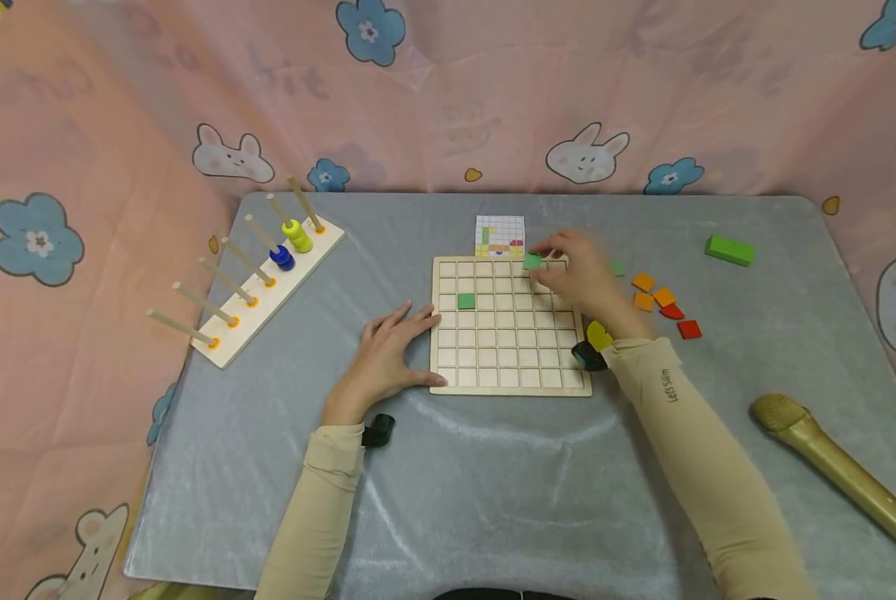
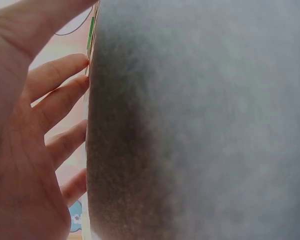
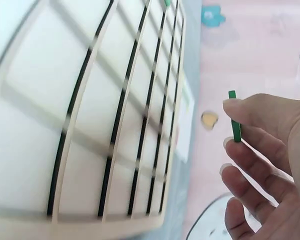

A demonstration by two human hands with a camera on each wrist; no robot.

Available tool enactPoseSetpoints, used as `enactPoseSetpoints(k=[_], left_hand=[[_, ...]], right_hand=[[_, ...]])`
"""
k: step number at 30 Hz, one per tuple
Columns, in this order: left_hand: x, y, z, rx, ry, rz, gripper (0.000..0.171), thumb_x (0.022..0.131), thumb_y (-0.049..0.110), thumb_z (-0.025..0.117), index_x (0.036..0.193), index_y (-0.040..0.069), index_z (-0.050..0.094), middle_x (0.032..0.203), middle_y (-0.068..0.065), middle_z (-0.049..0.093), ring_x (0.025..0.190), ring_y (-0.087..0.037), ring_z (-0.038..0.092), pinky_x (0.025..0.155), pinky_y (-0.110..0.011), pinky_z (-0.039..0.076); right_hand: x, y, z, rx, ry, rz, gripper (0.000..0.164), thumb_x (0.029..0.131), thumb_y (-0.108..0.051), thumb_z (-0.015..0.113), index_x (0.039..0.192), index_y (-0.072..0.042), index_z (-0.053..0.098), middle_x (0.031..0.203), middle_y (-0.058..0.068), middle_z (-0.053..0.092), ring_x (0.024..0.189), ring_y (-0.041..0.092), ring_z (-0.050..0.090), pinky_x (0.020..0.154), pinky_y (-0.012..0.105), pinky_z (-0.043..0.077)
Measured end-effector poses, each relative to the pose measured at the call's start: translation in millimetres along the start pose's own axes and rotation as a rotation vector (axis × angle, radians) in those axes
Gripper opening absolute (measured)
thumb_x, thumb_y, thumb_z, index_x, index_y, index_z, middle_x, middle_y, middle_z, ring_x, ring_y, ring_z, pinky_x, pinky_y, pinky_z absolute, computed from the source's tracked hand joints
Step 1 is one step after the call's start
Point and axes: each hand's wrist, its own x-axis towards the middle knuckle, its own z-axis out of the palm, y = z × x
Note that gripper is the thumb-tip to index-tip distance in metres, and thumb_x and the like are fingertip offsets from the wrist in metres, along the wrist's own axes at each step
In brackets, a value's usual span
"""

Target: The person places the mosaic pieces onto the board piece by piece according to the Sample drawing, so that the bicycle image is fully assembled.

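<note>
My right hand [image 1: 578, 271] pinches a green square tile [image 1: 533, 262] between thumb and fingers above the far edge of the wooden grid board [image 1: 508, 392]. Seen edge-on in the right wrist view, the green tile [image 3: 235, 117] stands apart from the board. Another green tile [image 1: 466, 301] lies in a cell toward the board's upper left. My left hand [image 1: 380, 358] is spread at the board's left side, with thumb and fingertips touching its edge. Behind the board lies a small pattern card [image 1: 500, 233] with a coloured grid.
Orange tiles [image 1: 643, 301], red pieces [image 1: 690, 329] and a green tile [image 1: 618, 267] lie right of the board, near a yellow piece [image 1: 599, 335]. A green block [image 1: 729, 250] sits farther right. A peg stand [image 1: 230, 350] with blue and yellow beads stands left. A gold-coloured rod [image 1: 838, 467] lies front right.
</note>
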Motion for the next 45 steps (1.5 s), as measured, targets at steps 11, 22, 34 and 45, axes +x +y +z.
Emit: enactPoseSetpoints(k=[11, 22, 34, 45], left_hand=[[1.4, 0.5, -0.6, 0.009, -0.003, -0.012, 0.102, 0.075, 0.044, 0.096, 0.162, 0.021, 0.048, 0.173, 0.005, 0.035, 0.166, -0.027, 0.020, 0.128, -0.057, 0.017], [0.4, 2.1, -0.3, 0.006, -0.010, -0.013, 0.102, 0.075, 0.044, 0.096, 0.162, 0.021, 0.048, 0.173, 0.006, 0.035, 0.166, -0.028, 0.020, 0.128, -0.057, 0.017], [-0.9, 2.3, 0.3, 0.009, -0.017, -0.013, 0.103, 0.075, 0.046, 0.096, 0.162, 0.021, 0.047, 0.173, 0.006, 0.035, 0.166, -0.027, 0.019, 0.129, -0.057, 0.017], [-0.3, 1.0, -0.3, 0.004, -0.013, -0.007, 0.101, 0.076, 0.045, 0.095, 0.162, 0.020, 0.047, 0.173, 0.006, 0.035, 0.166, -0.028, 0.019, 0.128, -0.056, 0.017]], right_hand=[[-3, -34, 24, 0.039, -0.098, -0.073, 0.028, 0.093, -0.008, 0.081, 0.120, -0.001, 0.074, 0.120, 0.019, 0.067, 0.111, 0.037, 0.060, 0.097, 0.052, 0.050], [-14, -48, 55, 0.048, -0.197, -0.083, 0.029, 0.091, -0.009, 0.084, 0.118, -0.002, 0.079, 0.116, 0.015, 0.069, 0.106, 0.032, 0.058, 0.093, 0.047, 0.051], [-14, -44, 74, 0.001, -0.208, -0.087, 0.026, 0.090, -0.012, 0.085, 0.116, -0.008, 0.081, 0.110, 0.009, 0.072, 0.105, 0.028, 0.060, 0.093, 0.044, 0.051], [-14, -44, 76, -0.002, -0.204, -0.091, 0.023, 0.089, -0.014, 0.087, 0.111, -0.009, 0.081, 0.111, 0.008, 0.072, 0.105, 0.028, 0.060, 0.093, 0.045, 0.050]])
